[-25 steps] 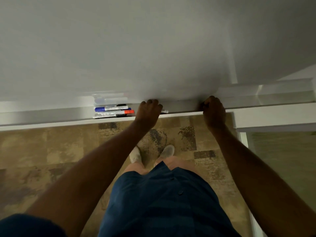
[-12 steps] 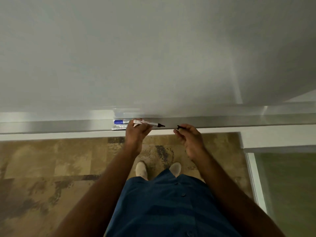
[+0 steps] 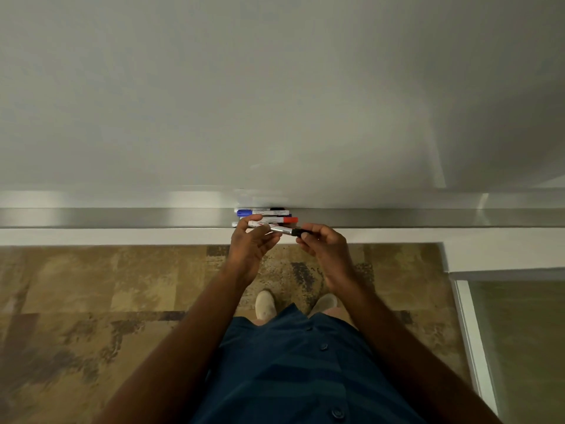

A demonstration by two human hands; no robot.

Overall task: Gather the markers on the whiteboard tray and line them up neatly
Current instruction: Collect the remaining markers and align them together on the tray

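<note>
Head camera view: a black-capped marker [image 3: 284, 230] is held level just in front of the whiteboard tray [image 3: 122, 218], its barrel pinched in the left hand [image 3: 250, 249] and its cap end gripped by the right hand [image 3: 324, 249]. Half a second ago cap and barrel were apart; now they meet, so it looks capped and ready to join the blue marker [image 3: 263, 213] and red marker [image 3: 272, 220] lying side by side on the tray.

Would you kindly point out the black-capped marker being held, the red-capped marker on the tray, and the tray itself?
black-capped marker [image 3: 282, 230]: head view, on its pale barrel between the hands.
red-capped marker [image 3: 289, 220]: head view, on its red cap.
tray [image 3: 122, 217]: head view, on a bare stretch left of the markers.
</note>
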